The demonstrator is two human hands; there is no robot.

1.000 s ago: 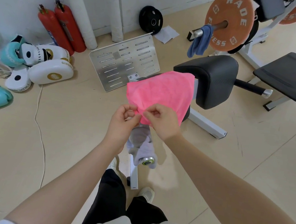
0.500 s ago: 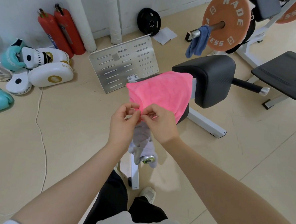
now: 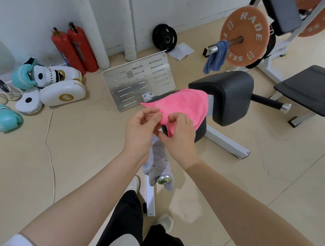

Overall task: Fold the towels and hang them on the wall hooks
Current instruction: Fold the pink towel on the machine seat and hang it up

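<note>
Your left hand (image 3: 140, 129) pinches the near edge of the pink towel (image 3: 181, 105) between thumb and fingertips; the remaining fingers are loosely curled. Your right hand (image 3: 178, 135) grasps the same edge just beside it, thumb and fingers closed on the cloth, a ring visible on one finger. Both hands nearly touch.

The pink towel is held in the air in front of you, spreading away from your hands over a black padded seat (image 3: 228, 93) of a gym machine. Whether its far edge touches the pad cannot be told.

Below your hands, a grey towel (image 3: 157, 162) hangs draped over a chrome-capped bar (image 3: 163, 180) of the machine frame. A blue towel (image 3: 215, 57) hangs over the barbell sleeve beside an orange weight plate (image 3: 245, 35), well apart from your hands.

On the floor: a perforated metal plate (image 3: 138, 79) leaning near the machine, two red fire extinguishers (image 3: 73, 49) against the wall, white focus pads (image 3: 61, 93) and teal boxing gloves (image 3: 4, 118) to the left, and a black weight plate (image 3: 164, 37) at the wall. A black bench pad (image 3: 315, 89) sits to the right.
</note>
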